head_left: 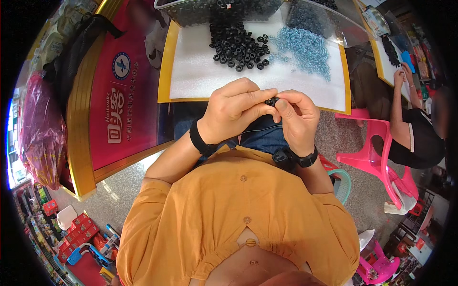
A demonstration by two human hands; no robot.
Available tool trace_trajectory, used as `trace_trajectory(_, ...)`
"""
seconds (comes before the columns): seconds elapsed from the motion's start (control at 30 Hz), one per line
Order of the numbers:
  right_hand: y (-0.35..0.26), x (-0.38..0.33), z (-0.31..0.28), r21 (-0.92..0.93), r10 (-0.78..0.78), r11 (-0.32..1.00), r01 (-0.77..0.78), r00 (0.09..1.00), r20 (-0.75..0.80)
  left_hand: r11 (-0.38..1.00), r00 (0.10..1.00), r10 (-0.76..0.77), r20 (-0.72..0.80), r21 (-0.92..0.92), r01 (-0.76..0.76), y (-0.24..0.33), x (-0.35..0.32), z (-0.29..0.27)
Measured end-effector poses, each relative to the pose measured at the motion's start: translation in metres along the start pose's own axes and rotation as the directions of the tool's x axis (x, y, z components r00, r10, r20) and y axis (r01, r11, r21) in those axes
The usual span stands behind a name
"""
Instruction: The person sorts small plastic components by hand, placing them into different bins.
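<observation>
Just beyond my lap, both hands meet in front of the table's near edge. Between the thumb and fingers of my left hand (234, 107) is a small black piece (272, 101), mostly covered by the fingertips. The thumb and forefinger of my right hand (299, 117) pinch the same piece from the other side. A heap of black rings (236, 45) lies beyond my hands on the white-topped table (210, 86). To its right spreads a pile of small, translucent light-blue pieces (305, 50).
Clear plastic bins (329, 24) stand at the table's far edge, one holding more black rings. A pink-panelled counter (129, 109) runs along the left. On the right are a pink plastic chair (372, 148) and another person (415, 133) working at a second table.
</observation>
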State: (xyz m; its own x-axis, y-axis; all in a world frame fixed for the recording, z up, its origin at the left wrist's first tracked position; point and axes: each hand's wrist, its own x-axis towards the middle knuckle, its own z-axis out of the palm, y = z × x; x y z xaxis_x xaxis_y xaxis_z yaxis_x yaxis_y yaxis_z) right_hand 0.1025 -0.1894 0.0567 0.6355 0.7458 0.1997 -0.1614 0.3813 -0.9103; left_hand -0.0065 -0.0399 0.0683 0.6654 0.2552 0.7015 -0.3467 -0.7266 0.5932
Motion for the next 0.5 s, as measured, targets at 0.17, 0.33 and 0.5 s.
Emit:
trace_trajectory(0.17,0.002,0.001,-0.005,-0.073,-0.049,0.996,0.050,0.999,0.021,0.994,0.996,-0.086,-0.006,-0.071,0.085,-0.001,-0.003,0.004)
trace_trajectory(0.33,0.004,0.001,-0.012,0.043,0.035,0.998,-0.037,0.998,0.052,0.992,0.996,-0.088,-0.006,-0.095,0.087,0.001,-0.003,0.007)
trace_trajectory(0.5,0.014,0.008,-0.024,0.361,0.238,0.884,-0.299,0.950,0.203,0.989,0.996,-0.081,0.043,-0.122,0.086,-0.002,-0.005,0.007)
